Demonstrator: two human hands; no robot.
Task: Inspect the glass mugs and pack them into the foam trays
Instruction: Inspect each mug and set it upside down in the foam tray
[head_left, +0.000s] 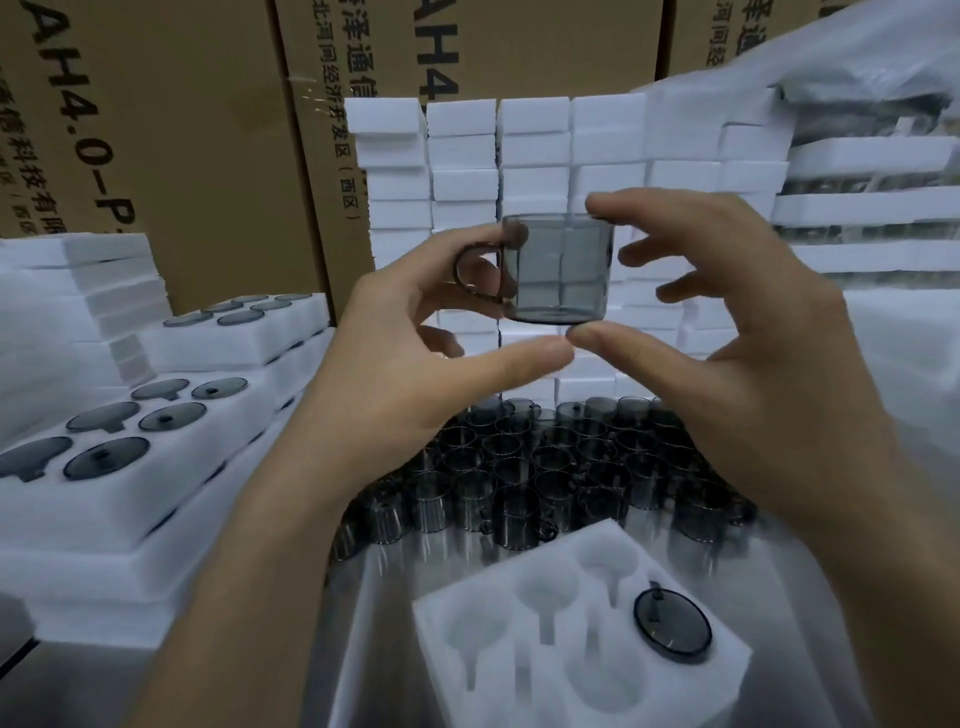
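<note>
A smoky grey glass mug (558, 267) is held up at chest height, upright, its handle pointing left. My left hand (415, 332) pinches it at the handle side, thumb under the base. My right hand (727, 312) pinches it from the right, forefinger on the rim and thumb beneath the base. Below them a crowd of several grey mugs (545, 467) stands on the steel table. A white foam tray (582, 634) lies at the front, with one mug (671, 623) sitting upside down in its right pocket and the other pockets bare.
Filled foam trays (119, 467) are stacked at the left, mug bases showing. A wall of white foam blocks (519, 156) rises behind the mugs, with cardboard cartons (182, 130) further back. More trays wrapped in plastic (872, 182) are piled at the right.
</note>
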